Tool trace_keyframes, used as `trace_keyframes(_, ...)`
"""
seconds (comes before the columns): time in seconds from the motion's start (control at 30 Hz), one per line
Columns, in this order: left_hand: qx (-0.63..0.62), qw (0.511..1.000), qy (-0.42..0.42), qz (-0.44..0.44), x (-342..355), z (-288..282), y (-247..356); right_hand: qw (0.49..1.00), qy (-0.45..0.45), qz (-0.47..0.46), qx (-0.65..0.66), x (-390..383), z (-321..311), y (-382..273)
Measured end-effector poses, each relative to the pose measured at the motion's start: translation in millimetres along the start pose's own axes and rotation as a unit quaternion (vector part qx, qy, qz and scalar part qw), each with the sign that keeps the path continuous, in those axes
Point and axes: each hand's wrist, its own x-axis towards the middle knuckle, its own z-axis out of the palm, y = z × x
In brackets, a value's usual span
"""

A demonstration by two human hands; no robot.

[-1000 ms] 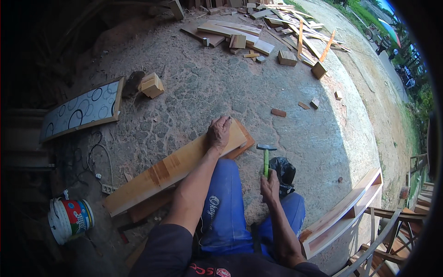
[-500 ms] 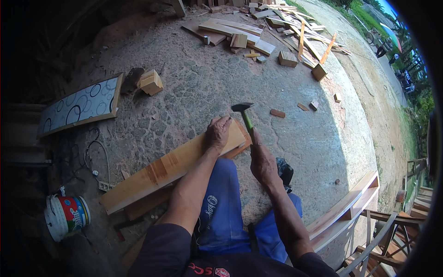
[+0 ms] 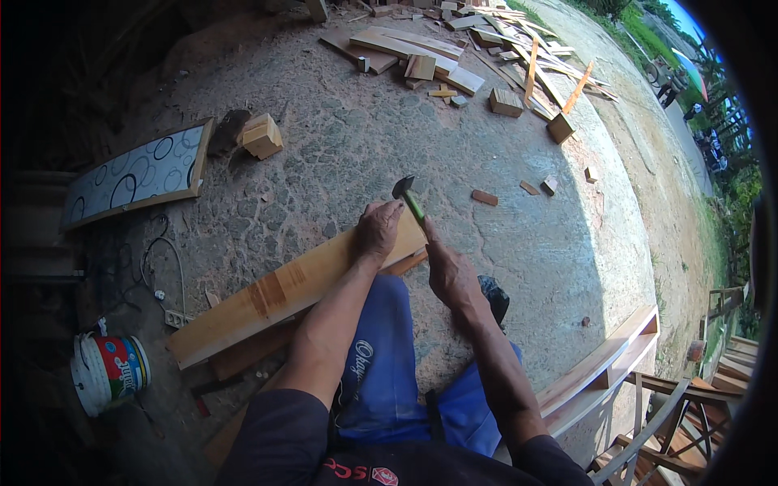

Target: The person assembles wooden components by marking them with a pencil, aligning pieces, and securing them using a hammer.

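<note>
My right hand (image 3: pixel 454 277) is wrapped round the handle of a hammer (image 3: pixel 415 206), which has a green handle section and a dark metal head. The head is close beside the fingertips of my left hand (image 3: pixel 378 232). Those fingers are pinched together at the far end of a long pale wooden board (image 3: pixel 259 298); whatever they hold is too small to make out. The board lies slanted across my left side, with darker brown patches on its face. Beneath it, more reddish wood (image 3: pixel 251 356) shows in part.
A paint bucket (image 3: pixel 113 374) and a power strip (image 3: pixel 175 318) stand at the left, near a circle-patterned panel (image 3: pixel 134 174). One wood block (image 3: pixel 262 136) sits beyond. Scrap planks (image 3: pixel 413 50) pile up at the back. A wooden frame (image 3: pixel 604 364) lies at the right.
The hammer and my right hand have moved left, bringing the hammer head up beside my left fingertips. My left hand keeps its pinch at the board's end.
</note>
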Motion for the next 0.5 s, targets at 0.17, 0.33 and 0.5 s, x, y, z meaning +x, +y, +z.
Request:
trace_keyframes(0.17,-0.008,1.0,0.021,0.001,-2,4,-19,0.992,0.107,-0.051,0.034,-7,-15,-33)
trace_keyframes(0.33,-0.004,1.0,0.001,-0.023,-6,6,-10,0.999,-0.022,0.037,0.005,-4,-1,8)
trace_keyframes(0.5,-0.013,0.998,0.019,-0.052,-5,3,-16,0.993,0.107,-0.048,-0.01,-8,-25,-29)
